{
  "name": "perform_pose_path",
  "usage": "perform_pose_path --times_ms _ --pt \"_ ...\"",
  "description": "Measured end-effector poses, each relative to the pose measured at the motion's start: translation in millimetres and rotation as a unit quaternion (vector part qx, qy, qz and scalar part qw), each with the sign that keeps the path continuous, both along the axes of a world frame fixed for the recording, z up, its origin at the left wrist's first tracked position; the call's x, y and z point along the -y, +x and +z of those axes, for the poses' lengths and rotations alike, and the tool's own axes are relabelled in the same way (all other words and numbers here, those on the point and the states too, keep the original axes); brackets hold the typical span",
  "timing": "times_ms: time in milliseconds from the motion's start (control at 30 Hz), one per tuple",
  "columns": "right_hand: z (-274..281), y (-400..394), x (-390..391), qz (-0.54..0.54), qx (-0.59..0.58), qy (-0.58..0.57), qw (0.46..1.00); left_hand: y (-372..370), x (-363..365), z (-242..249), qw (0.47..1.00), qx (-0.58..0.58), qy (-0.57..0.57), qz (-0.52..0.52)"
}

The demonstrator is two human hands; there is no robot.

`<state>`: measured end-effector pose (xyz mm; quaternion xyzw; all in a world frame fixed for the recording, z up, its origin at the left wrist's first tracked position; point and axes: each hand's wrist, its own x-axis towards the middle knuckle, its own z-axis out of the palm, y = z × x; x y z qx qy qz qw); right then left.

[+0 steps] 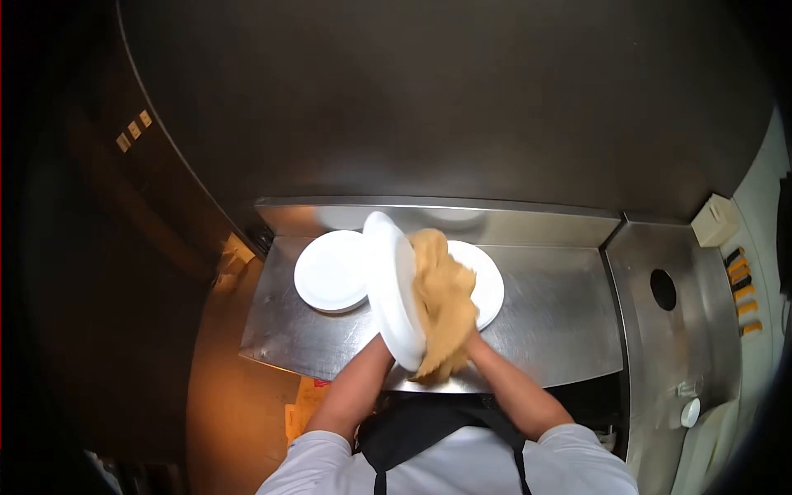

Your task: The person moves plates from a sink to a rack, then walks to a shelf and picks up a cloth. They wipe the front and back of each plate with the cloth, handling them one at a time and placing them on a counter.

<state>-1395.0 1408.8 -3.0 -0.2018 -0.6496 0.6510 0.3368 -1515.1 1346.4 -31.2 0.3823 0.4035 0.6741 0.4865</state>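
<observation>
Most of the left hand [382,348] was hidden behind a raised white plate [389,289], so its finger closure couldn't be told. Right hand [473,343] went up under a tan cloth [445,289]; fingers covered, grip not visible either. Hands well apart, plate and cloth between.

Plate was up over the front-middle of the steel counter [549,305], tipped on edge, seen as a narrow oval. Long axis of that oval ran near-far, far end leaning slightly left, near end between the forearms. One broad side turned right, to the cloth; other side left. Cloth hung bunched along that right side, also longer near-far, loose tail at the near end.

Left of it: stack of white plates [328,271], lying flat, partly overlapped by the raised plate. Right: another white plate [488,285], flat, partly behind the cloth.

Further out: black apron [429,425] over a white shirt; round dark opening [663,289] in the right-hand steel surface; orange-and-black handles [742,289] in a row at far right. Small pale rectangles [134,129] on the left wall and a yellow item [292,421] with red beside it: markings too small to read.
</observation>
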Motion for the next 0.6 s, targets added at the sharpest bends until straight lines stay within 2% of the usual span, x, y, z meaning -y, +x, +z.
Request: perform_pose_path --times_ms 67,133,233,300,333,433,467,533,600 --pt "10.3 -7.9 17.0 0.036 -0.023 -0.060 0.997 -12.0 10.0 6.7 0.994 0.085 -0.002 -0.070" --pt "20.4 -12.0 36.4 0.059 -0.053 -0.126 0.989 -6.9 19.4 5.8 0.987 0.133 0.011 -0.092" --pt "22.9 -26.6 27.4 -0.033 -0.010 0.136 0.990 -5.7 35.1 7.9 0.976 0.187 0.022 -0.107" --pt "-29.9 -32.1 8.9 -0.096 0.044 0.287 0.952 -14.7 45.6 11.4 0.973 0.201 0.021 -0.111" --pt "-45.9 -24.5 17.4 -0.084 0.035 0.304 0.948 -19.9 47.8 11.4 0.973 0.205 0.022 -0.108" --pt "-3.3 -21.0 66.6 -0.094 -0.033 0.314 0.944 -17.7 53.0 9.6 0.969 0.219 0.025 -0.113" --pt "18.3 -22.7 76.4 -0.085 -0.080 0.281 0.953 -15.3 55.1 8.4 0.967 0.225 0.025 -0.114" --pt "24.2 -26.2 57.8 -0.094 -0.064 0.345 0.932 -12.5 56.6 7.7 0.962 0.243 0.027 -0.123" --pt "28.1 -32.6 35.4 -0.040 -0.078 0.201 0.976 -10.4 60.9 8.7 0.956 0.261 0.029 -0.134"
